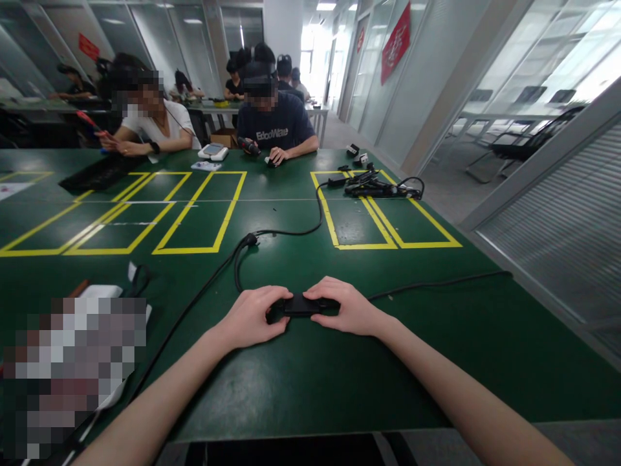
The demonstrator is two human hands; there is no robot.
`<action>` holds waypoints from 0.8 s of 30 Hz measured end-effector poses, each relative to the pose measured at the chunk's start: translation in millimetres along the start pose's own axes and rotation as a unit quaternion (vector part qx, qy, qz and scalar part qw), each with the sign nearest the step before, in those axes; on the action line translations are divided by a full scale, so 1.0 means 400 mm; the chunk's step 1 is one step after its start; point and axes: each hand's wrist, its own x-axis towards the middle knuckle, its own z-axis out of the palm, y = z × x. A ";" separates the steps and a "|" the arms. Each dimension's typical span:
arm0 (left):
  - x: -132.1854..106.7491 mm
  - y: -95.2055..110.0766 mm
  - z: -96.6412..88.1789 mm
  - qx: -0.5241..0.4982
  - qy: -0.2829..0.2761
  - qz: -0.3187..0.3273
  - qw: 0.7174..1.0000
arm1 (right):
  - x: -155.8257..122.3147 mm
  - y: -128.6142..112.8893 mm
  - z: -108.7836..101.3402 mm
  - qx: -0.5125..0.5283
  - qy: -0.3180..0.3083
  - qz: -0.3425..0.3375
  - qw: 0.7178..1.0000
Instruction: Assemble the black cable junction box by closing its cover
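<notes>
A black power adapter, a small flat box, sits between my two hands low over the table. My left hand pinches its left end with thumb and fingers. Its right end is gripped the same way by my right hand. From beside my left hand a black cable loops up to a dark plug. Another black cable runs from behind my right hand to the table's right edge. The cable ends at the adapter are partly hidden by my fingers.
The green table carries yellow tape outlines. A heap of black cables and adapters lies at the far right. Blurred-out items are at the near left. Across the table sit two people, one with a power screwdriver.
</notes>
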 end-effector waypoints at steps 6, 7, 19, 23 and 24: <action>0.008 -0.004 0.012 0.020 0.005 0.012 1.000 | -0.001 0.011 -0.006 -0.024 -0.026 -0.003 0.999; 0.010 -0.003 0.012 0.022 0.004 0.014 1.000 | -0.002 0.012 -0.005 -0.032 -0.027 0.001 0.999; 0.034 0.001 0.023 0.109 -0.043 0.031 0.993 | 0.003 -0.010 0.000 -0.145 -0.068 0.037 0.986; 0.036 0.009 0.012 0.113 -0.059 0.040 0.991 | 0.006 -0.014 -0.003 -0.178 -0.108 0.026 0.978; 0.037 0.013 0.009 0.111 -0.065 0.039 0.991 | 0.007 -0.016 -0.004 -0.182 -0.114 0.023 0.976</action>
